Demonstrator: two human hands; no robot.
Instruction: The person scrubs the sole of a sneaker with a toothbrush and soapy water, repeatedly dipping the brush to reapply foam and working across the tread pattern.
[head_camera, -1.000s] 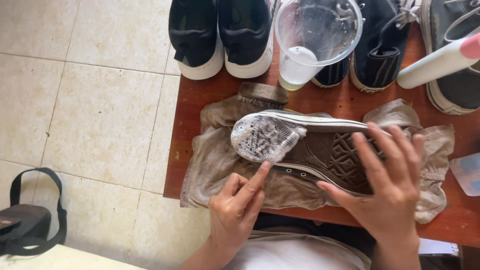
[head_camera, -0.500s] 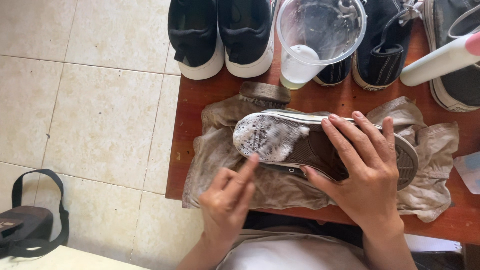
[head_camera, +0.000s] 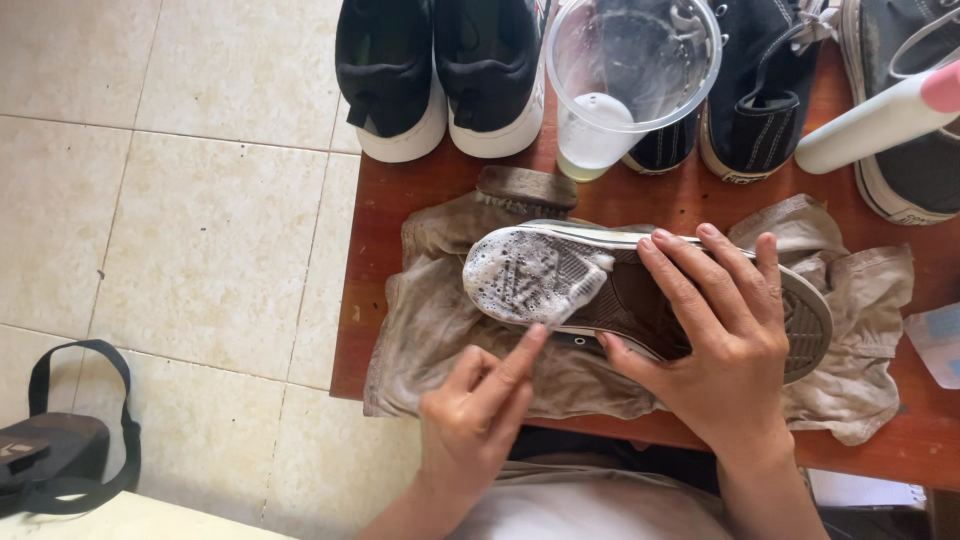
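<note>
White foam covers the toe half of the dark canvas sneaker with a brown rubber sole (head_camera: 640, 285), which lies sole-up on a crumpled beige cloth (head_camera: 440, 320) spread over the reddish wooden table (head_camera: 690, 200). The shoe's long axis runs from 9 o'clock, where the soapy toe sits, to 3 o'clock, where the heel ends, tilting slightly downward toward the heel. The right hand (head_camera: 725, 335) lies flat and spread over the heel half, fingers pointing toward 11 o'clock, pressing the shoe down rather than closing around it. The left hand (head_camera: 480, 415) sits at 6 o'clock from the toe, loosely curled with its index finger extended toward 1 o'clock, the tip touching the edge of the foamed sole; it holds nothing that I can see. The left hand is thus nearer the lathered part. A wooden brush (head_camera: 525, 187) rests just beyond the shoe at 12 o'clock, near a clear plastic cup (head_camera: 625, 90).
</note>
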